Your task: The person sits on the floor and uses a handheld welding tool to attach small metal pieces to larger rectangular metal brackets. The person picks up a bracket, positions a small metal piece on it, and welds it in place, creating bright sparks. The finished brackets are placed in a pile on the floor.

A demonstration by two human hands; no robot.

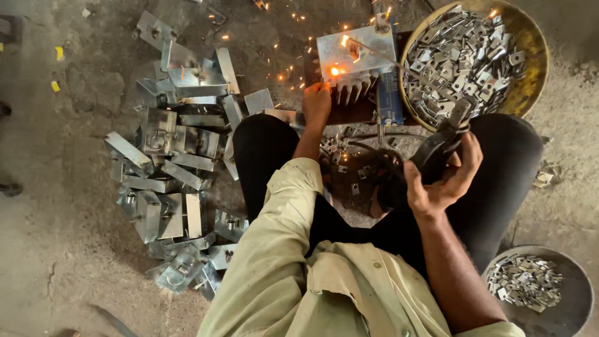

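My left hand (316, 103) reaches forward to a shiny metal bracket (357, 55) standing on a dark block, fingers closed at its lower left edge. A bright glowing spot (335, 71) burns there and orange sparks fly off to the left. What the fingers pinch is hidden. My right hand (444, 181) grips a black welding holder (438, 148) over my right knee. From its tip a thin rod (374, 50) slants up and left across the bracket.
A heap of folded sheet-metal boxes (175, 156) lies on the concrete floor at left. A round yellow basin (529, 37) full of small metal tabs stands at upper right. A grey bowl (577, 299) with more tabs sits at lower right.
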